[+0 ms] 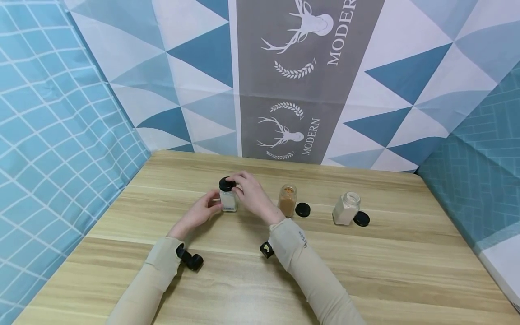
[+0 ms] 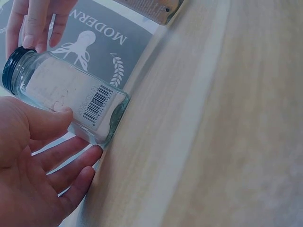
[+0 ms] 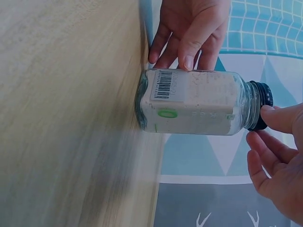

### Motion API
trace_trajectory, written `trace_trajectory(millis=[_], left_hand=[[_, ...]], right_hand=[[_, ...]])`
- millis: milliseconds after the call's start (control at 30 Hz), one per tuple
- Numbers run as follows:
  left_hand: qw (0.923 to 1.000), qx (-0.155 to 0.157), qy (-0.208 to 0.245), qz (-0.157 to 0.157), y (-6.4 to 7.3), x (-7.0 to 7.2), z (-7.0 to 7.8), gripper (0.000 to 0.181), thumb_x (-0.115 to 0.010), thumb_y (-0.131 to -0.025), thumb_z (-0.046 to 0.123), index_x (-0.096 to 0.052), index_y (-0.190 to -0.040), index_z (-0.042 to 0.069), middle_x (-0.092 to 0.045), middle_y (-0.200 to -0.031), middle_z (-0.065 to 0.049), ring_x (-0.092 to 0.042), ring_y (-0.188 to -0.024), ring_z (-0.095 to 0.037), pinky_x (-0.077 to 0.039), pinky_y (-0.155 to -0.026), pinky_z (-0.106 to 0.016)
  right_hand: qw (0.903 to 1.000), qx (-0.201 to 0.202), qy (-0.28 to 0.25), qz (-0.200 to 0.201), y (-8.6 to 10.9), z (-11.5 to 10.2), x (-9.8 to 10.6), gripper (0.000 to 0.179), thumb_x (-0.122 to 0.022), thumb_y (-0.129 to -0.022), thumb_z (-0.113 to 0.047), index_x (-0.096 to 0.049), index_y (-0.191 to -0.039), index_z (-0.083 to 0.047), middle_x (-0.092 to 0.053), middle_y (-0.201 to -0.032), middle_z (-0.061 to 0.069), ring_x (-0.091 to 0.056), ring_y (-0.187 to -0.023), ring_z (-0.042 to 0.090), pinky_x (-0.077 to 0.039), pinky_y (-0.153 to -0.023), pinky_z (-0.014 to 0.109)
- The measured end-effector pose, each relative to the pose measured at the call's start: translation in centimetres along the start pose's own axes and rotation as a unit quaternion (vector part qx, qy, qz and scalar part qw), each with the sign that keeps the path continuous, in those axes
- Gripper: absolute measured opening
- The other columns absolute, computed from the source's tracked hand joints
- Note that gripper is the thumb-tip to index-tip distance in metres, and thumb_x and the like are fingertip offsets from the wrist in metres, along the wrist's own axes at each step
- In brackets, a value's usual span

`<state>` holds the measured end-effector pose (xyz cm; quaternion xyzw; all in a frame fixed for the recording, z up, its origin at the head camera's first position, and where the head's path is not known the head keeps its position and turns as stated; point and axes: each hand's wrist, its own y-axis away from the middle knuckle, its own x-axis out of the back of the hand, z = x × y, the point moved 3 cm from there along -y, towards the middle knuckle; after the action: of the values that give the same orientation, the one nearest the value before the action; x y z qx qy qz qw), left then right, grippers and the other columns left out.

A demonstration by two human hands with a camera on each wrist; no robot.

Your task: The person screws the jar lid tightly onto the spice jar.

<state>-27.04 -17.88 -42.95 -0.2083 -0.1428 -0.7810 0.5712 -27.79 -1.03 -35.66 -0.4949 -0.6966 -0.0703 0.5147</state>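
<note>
A square glass jar [image 1: 229, 201] of pale powder stands upright on the table, with a barcode label [image 3: 167, 86] low on its side and a green mark. My left hand [image 1: 201, 209] holds the jar by its side, thumb [image 2: 47, 122] on the near face and the other fingers spread behind it. At the top, my right hand [image 1: 253, 193] pinches the black lid [image 3: 261, 101] between thumb and fingers. The lid sits on the jar's mouth.
To the right stands an uncapped jar of orange-brown powder [image 1: 287, 203], a black lid [image 1: 302, 210] beside it. Farther right is an uncapped jar of pale powder [image 1: 344, 211] with another black lid [image 1: 361, 219] next to it. A patterned backdrop [image 1: 280, 104] rises behind the wooden table [image 1: 243, 280].
</note>
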Motion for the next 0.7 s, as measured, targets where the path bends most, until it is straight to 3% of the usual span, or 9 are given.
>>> trace_trajectory(millis=[333, 567, 700], left_hand=[[1.0, -0.004, 0.002, 0.002, 0.07, -0.09, 0.13, 0.044, -0.05, -0.093, 0.011, -0.037, -0.134, 0.005, -0.042, -0.135, -0.022, -0.047, -0.117, -0.037, -0.039, -0.098, -0.047], [1.0, -0.007, 0.006, 0.002, -0.07, -0.09, 0.07, 0.044, -0.05, -0.093, 0.01, -0.037, -0.134, 0.005, -0.042, -0.135, -0.022, -0.047, -0.117, -0.037, -0.039, -0.098, -0.047], [0.9999, -0.004, 0.01, 0.0, -0.03, -0.09, 0.07, 0.044, -0.05, -0.093, 0.011, -0.036, -0.135, 0.004, -0.041, -0.135, -0.022, -0.047, -0.118, -0.037, -0.038, -0.098, -0.047]], right_hand=[[0.9984, -0.042, -0.024, -0.029, -0.07, 0.09, -0.18, 0.035, -0.057, -0.09, -0.023, -0.054, -0.124, -0.013, -0.048, -0.117, 0.005, -0.051, -0.106, 0.016, -0.044, -0.093, 0.03], [0.9978, -0.019, -0.02, -0.06, -0.44, -0.06, -0.36, 0.041, -0.053, -0.093, -0.02, -0.045, -0.132, -0.011, -0.041, -0.136, 0.011, -0.043, -0.123, 0.023, -0.036, -0.103, 0.035], [0.997, -0.011, -0.031, -0.07, -0.4, -0.15, -0.38, 0.04, -0.05, -0.094, -0.015, -0.044, -0.133, -0.01, -0.045, -0.135, 0.01, -0.041, -0.125, 0.021, -0.034, -0.104, 0.034]])
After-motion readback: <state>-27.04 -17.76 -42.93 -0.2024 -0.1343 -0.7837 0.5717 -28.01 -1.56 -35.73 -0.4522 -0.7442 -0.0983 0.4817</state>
